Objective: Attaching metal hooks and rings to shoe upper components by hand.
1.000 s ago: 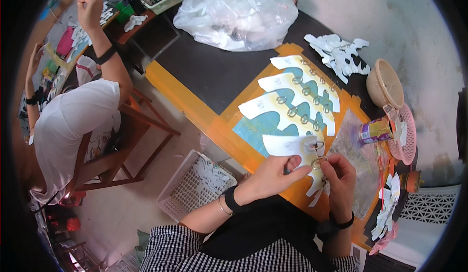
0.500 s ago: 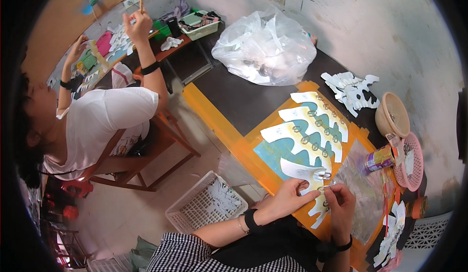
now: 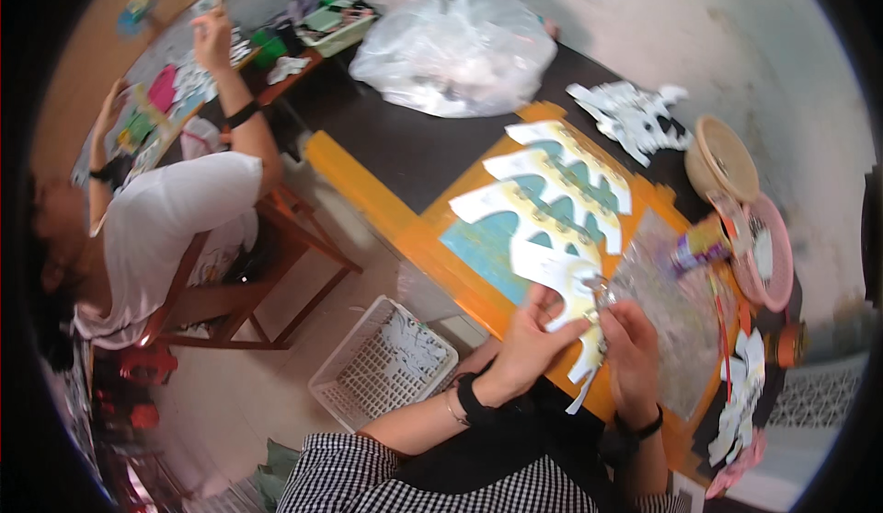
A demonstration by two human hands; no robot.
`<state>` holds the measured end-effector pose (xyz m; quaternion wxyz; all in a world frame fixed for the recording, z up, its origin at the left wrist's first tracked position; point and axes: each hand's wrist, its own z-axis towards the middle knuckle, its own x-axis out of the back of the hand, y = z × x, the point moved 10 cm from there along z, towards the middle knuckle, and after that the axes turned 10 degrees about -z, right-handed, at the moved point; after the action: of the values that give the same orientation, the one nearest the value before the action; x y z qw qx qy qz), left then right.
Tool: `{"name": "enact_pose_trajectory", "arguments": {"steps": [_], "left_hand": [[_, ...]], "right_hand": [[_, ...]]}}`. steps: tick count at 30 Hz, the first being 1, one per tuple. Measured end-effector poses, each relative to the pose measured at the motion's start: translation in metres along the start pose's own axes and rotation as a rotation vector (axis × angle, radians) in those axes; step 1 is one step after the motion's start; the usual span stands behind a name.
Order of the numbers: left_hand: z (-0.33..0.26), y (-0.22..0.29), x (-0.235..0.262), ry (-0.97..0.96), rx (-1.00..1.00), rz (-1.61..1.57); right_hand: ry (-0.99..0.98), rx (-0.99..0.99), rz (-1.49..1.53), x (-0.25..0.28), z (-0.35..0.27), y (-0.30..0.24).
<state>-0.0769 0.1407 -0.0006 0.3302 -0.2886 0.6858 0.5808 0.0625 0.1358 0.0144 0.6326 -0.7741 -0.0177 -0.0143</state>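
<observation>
sitting at the far left, a second person in a white t-shirt (image 3: 161, 228) occupies a red-brown wooden chair (image 3: 248, 283) with both arms raised toward a wall panel covered in coloured paper scraps (image 3: 161, 99). right of the chair, on the pale floor, stands a white plastic lattice basket (image 3: 382, 375) holding white paper offcuts. above it a dark tabletop (image 3: 405, 145) carries a crumpled clear plastic bag (image 3: 455, 48), and an orange board (image 3: 460, 274) lies across the table's near part. on the board sit 4 overlapping white-and-teal scalloped paper cutouts (image 3: 552, 200), fanned from upper right to lower left. the left hand (image 3: 532, 343), with a black wristband, lies over the lowest white scalloped paper piece (image 3: 575, 315), fingers spread and pressing it near the board's front edge. just beside it the right hand (image 3: 630, 343) pinches the same piece's right edge together with a small shiny object; what that object is cannot be told. under the right hand lies a clear crinkled plastic sheet (image 3: 671, 320). farther right are a purple-and-yellow glue tube (image 3: 699, 246), a pink plastic basket (image 3: 768, 260), a tan woven bowl (image 3: 722, 156) and, behind them, a heap of white paper shapes (image 3: 630, 117).
</observation>
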Motion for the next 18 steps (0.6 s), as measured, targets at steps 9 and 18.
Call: {"name": "enact_pose_trajectory", "arguments": {"steps": [9,18], "left_hand": [[-0.006,0.010,0.011,0.073,-0.105,-0.017],[-0.018,0.019,0.011,0.031,-0.224,0.130]], "right_hand": [[-0.002,0.339,-0.134,-0.016,0.003,-0.031],[-0.038,0.400,-0.480,-0.028,-0.008,-0.047]]}}
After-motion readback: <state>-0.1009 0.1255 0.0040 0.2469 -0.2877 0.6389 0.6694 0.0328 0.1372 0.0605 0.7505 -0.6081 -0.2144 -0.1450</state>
